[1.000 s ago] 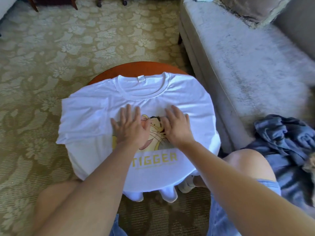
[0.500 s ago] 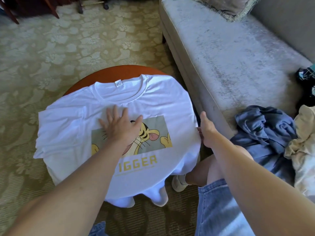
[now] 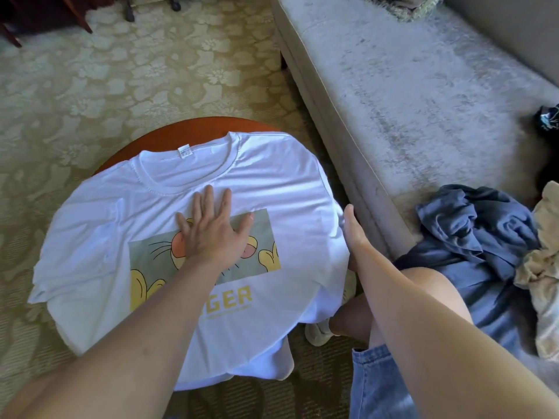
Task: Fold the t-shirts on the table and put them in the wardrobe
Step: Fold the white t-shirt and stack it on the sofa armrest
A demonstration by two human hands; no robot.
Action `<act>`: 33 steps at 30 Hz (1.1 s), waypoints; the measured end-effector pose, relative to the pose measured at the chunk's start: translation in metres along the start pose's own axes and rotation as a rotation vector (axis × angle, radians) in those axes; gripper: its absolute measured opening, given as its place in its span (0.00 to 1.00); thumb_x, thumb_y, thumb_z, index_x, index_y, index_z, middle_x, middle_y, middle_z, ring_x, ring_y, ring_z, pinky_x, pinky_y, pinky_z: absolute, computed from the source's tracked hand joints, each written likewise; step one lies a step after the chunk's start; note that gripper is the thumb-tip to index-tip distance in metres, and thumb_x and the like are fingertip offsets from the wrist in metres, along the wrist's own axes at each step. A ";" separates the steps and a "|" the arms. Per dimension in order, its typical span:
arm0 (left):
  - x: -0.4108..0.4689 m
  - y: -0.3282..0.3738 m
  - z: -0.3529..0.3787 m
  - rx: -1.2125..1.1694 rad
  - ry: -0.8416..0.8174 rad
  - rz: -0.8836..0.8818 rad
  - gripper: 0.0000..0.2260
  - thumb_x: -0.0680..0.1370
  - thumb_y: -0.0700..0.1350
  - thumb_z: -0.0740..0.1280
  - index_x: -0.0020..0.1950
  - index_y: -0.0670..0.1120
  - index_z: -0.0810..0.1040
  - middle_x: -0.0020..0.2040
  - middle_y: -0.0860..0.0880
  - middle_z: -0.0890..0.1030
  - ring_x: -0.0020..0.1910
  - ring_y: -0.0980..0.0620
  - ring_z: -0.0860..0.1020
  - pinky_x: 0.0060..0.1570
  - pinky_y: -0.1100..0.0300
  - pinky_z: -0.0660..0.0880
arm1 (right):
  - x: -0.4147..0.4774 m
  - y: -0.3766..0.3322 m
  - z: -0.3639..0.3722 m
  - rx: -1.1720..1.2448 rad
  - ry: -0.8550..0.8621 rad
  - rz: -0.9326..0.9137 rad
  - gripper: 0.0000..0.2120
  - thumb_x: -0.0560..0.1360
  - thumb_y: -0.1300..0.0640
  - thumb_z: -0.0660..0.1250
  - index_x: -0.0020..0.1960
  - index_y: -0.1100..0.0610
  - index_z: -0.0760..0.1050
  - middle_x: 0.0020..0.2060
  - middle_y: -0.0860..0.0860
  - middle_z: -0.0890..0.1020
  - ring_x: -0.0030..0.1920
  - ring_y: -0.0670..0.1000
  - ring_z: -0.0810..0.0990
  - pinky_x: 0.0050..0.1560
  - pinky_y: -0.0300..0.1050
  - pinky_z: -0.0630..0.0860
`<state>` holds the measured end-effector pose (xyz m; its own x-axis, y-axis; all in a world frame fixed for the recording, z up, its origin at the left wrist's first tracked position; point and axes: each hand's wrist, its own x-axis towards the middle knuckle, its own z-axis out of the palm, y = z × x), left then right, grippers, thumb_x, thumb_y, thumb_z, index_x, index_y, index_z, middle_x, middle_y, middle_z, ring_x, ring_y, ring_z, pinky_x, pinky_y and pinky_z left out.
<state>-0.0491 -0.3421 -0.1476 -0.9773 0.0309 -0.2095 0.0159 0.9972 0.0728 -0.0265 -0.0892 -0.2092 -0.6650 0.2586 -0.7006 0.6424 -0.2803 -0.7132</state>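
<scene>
A white t-shirt (image 3: 272, 182) with a yellow cartoon print lies face up, spread over a round wooden table (image 3: 181, 131); its hem hangs over the near edge. My left hand (image 3: 211, 234) presses flat on the print with fingers spread. At the shirt's right edge my right hand (image 3: 352, 231) has its thumb on top of the fabric and its fingers hidden under the edge, gripping the cloth there. The left sleeve lies flat, sticking out over the table's left side.
A grey sofa (image 3: 423, 101) runs along the right, close to the table. On it lie a crumpled blue garment (image 3: 472, 225), a beige one (image 3: 544, 252) and a dark item (image 3: 549, 119). Patterned carpet surrounds the table. My knee and a white shoe (image 3: 317, 332) are under the table's right side.
My right hand left the middle of the print and moved to the shirt's right edge, taking hold there. My left hand stayed pressing on the print. The view turned right.
</scene>
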 end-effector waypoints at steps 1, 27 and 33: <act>0.000 0.000 0.001 0.001 0.006 0.002 0.33 0.78 0.69 0.42 0.80 0.57 0.42 0.80 0.51 0.38 0.78 0.49 0.37 0.74 0.39 0.38 | 0.006 0.003 -0.002 0.006 -0.022 0.007 0.37 0.79 0.32 0.45 0.68 0.57 0.75 0.59 0.57 0.82 0.59 0.58 0.80 0.66 0.55 0.73; 0.012 -0.016 -0.003 0.006 0.031 -0.029 0.33 0.78 0.69 0.44 0.80 0.57 0.44 0.80 0.51 0.40 0.79 0.50 0.39 0.75 0.40 0.40 | -0.005 -0.018 -0.009 0.375 -0.007 0.216 0.20 0.82 0.46 0.57 0.59 0.61 0.76 0.48 0.59 0.81 0.48 0.58 0.80 0.57 0.49 0.76; 0.009 -0.017 -0.003 -0.017 0.041 -0.031 0.33 0.77 0.69 0.44 0.80 0.57 0.45 0.80 0.51 0.41 0.79 0.50 0.39 0.74 0.41 0.39 | -0.007 0.005 -0.002 0.240 0.001 0.402 0.45 0.73 0.24 0.50 0.63 0.66 0.72 0.50 0.63 0.81 0.48 0.62 0.81 0.47 0.56 0.77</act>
<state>-0.0588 -0.3592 -0.1483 -0.9851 -0.0032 -0.1720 -0.0178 0.9963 0.0836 -0.0179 -0.0904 -0.2082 -0.3810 0.0865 -0.9205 0.7427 -0.5643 -0.3604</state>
